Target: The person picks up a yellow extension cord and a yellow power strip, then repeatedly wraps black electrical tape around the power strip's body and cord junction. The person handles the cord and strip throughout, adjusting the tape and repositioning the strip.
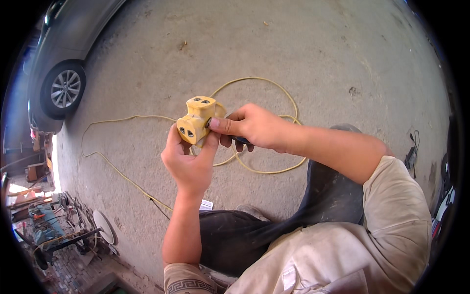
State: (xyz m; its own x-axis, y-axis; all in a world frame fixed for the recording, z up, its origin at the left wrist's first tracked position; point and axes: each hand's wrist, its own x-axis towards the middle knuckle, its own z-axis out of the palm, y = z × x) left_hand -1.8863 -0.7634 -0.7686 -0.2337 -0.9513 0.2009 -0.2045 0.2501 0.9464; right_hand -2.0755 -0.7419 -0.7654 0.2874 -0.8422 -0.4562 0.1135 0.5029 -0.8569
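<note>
And here the left hand (188,164) has its grip pinching the yellow socket block (197,121) above the concrete floor (318,59), while the right hand (254,125), fingers curled round a dark object (242,140), brings its thumb to the block's side!

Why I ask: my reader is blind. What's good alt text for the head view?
A person's left hand holds a yellow socket block; the right hand, with a mostly hidden dark object, is at its side. Yellow cord loops across concrete floor.

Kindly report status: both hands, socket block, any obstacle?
Left hand grips yellow socket block. Right hand at block, holding dark object. Yellow cable below.
</note>
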